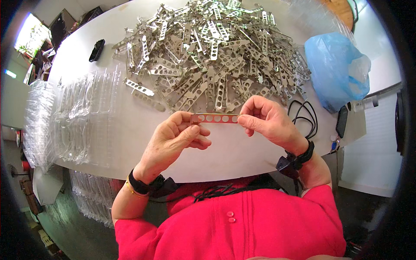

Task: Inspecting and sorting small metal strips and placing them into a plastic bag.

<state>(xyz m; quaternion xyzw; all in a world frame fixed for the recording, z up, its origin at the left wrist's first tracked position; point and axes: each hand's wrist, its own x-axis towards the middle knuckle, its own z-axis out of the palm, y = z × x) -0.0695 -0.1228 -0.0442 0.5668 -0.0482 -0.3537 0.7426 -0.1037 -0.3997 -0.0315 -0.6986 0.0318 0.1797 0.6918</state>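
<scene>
Between my two hands a flat metal bracket (219,118) with a row of round holes is held level above the near part of the table. My left hand (175,135) pinches its left end between thumb and fingers. At the other end, the thumb and forefinger of my right hand (265,118) are closed on it. Just beyond my hands lies a big loose heap of similar metal brackets (211,60). One bracket (139,87) rests at the heap's left edge.
Clear plastic trays (86,117) are stacked on the left of the white table (208,167). On the right stand a blue plastic bag (336,69) and a coiled black cable (305,117). A small black tray (97,50) lies far left. Black bands with cables circle both my wrists.
</scene>
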